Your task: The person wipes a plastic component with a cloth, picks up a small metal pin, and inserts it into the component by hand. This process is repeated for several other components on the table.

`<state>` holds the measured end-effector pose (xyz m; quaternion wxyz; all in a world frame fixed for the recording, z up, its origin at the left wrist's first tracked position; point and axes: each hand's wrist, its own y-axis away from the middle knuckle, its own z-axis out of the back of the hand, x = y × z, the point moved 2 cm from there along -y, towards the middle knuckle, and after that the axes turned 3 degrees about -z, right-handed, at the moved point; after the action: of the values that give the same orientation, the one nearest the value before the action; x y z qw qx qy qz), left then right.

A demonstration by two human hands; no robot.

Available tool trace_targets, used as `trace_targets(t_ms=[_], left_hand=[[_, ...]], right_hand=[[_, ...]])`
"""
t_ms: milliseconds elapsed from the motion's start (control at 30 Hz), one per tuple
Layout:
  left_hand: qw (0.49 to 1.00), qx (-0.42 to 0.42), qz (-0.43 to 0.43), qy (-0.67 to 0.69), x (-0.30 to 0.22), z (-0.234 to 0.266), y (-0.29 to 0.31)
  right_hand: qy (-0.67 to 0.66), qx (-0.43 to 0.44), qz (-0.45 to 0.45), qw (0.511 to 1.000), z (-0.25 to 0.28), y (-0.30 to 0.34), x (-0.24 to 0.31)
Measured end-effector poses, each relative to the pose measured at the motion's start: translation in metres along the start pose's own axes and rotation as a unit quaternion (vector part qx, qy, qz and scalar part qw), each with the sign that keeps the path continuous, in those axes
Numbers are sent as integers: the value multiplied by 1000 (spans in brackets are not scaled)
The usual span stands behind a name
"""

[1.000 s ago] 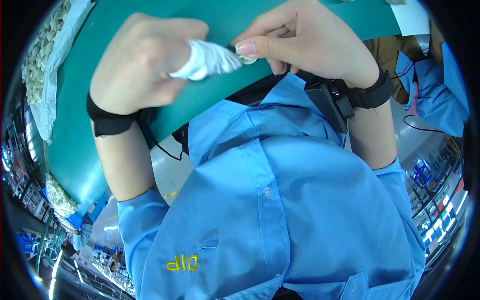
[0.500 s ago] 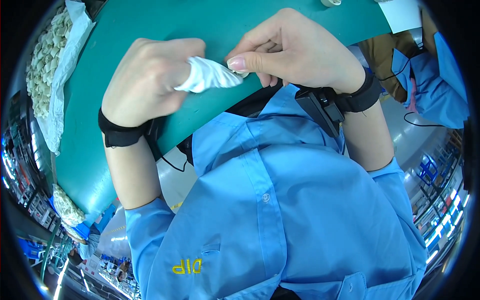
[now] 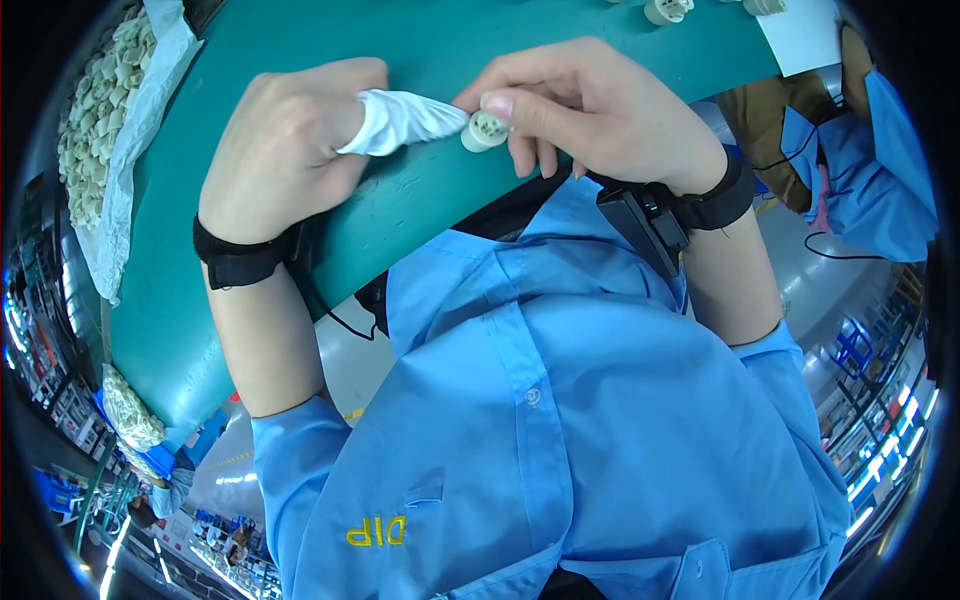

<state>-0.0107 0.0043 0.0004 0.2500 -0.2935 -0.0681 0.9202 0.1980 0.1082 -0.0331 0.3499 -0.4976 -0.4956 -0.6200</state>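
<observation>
Above the green table, my right hand (image 3: 600, 115) pinches a small off-white round plastic part (image 3: 486, 131) between thumb and forefinger. Holes show on the part's upper face. My left hand (image 3: 290, 140) is closed, its fingers curled under. From it a twisted white cloth (image 3: 410, 122) stretches right, its tip against the part beside my right fingertips. Whether a finger lies inside the cloth cannot be seen.
More off-white round parts (image 3: 668, 11) stand at the table's far edge, near a white sheet (image 3: 803, 38). A heap of similar pieces (image 3: 105, 110) lies on white plastic sheeting (image 3: 150, 120) at the left. Another person's blue sleeve (image 3: 870, 190) is at right.
Both hands have shifted; the left has moved slightly up and left. The round part, mostly hidden before, now shows its holed face below my right thumb. More parts show at the far edge.
</observation>
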Motion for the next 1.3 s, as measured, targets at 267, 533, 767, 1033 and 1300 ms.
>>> trace_targets(t_ms=[267, 533, 767, 1033, 1300], left_hand=[[998, 55, 8, 20, -3, 4, 5], [998, 55, 2, 19, -4, -3, 2], [999, 18, 25, -14, 0, -1, 8], [999, 41, -10, 2, -9, 3, 4], [1000, 1, 28, -12, 6, 2, 10]], right_hand=[[84, -37, -20, 996, -1, 2, 3], [177, -61, 83, 979, -7, -4, 1], [185, 2, 63, 981, -4, -4, 7], [108, -51, -13, 993, -6, -11, 7], [59, -10, -30, 998, -3, -7, 15]])
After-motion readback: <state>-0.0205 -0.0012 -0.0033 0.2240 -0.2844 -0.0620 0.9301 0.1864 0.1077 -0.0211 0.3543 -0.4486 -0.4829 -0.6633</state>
